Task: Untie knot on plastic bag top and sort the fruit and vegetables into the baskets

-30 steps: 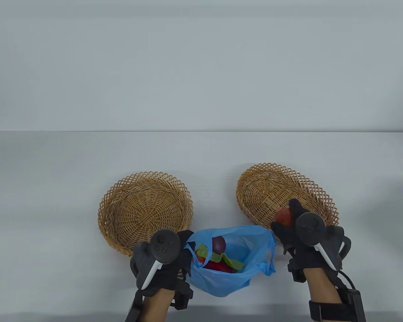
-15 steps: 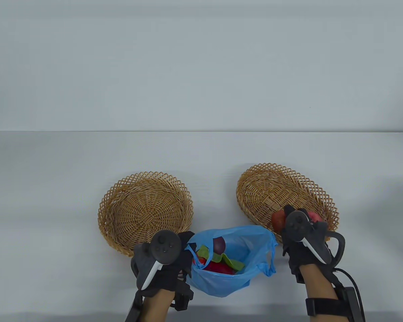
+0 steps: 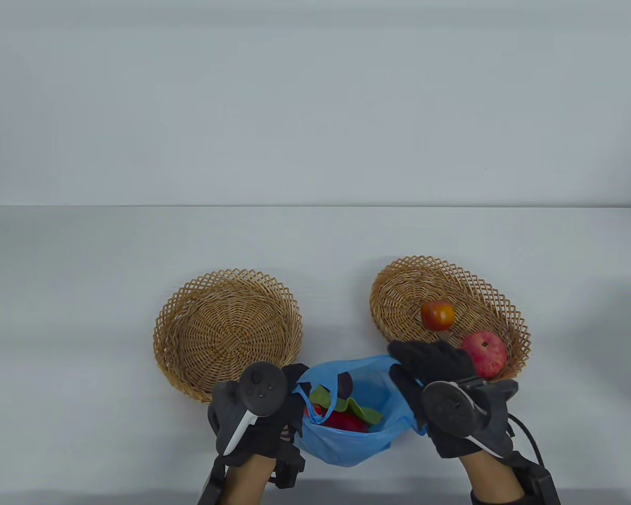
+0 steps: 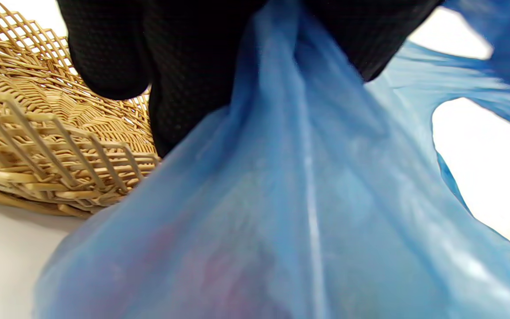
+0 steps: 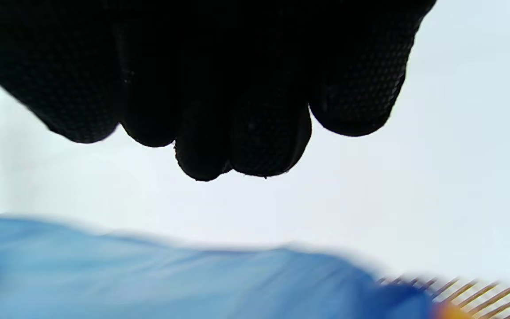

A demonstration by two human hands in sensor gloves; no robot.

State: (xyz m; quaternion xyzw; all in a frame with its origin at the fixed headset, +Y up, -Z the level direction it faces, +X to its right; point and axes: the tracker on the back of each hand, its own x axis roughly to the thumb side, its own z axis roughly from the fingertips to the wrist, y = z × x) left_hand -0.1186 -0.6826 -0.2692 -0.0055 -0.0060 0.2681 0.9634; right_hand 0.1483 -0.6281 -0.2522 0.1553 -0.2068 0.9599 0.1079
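An open blue plastic bag (image 3: 347, 442) sits at the table's front between two wicker baskets. Inside it are a purple piece (image 3: 343, 384), green leaves (image 3: 355, 406) and a red piece (image 3: 343, 421). My left hand (image 3: 292, 386) grips the bag's left rim; in the left wrist view the gloved fingers (image 4: 184, 66) pinch the bunched blue film (image 4: 308, 212). My right hand (image 3: 415, 363) hovers over the bag's right rim and holds nothing, its fingers (image 5: 237, 133) loosely bent. The right basket (image 3: 399, 294) holds a small orange-red apple (image 3: 437, 315) and a bigger red fruit (image 3: 484, 353).
Nothing lies in the left basket (image 3: 226, 331), which touches the bag's left side; its rim (image 4: 38, 133) fills the left of the left wrist view. Bare white table stretches behind both baskets to a pale wall.
My right hand has let go of the two fruit into the right basket and swung left and back to the bag's right rim. The left hand kept its grip on the bag.
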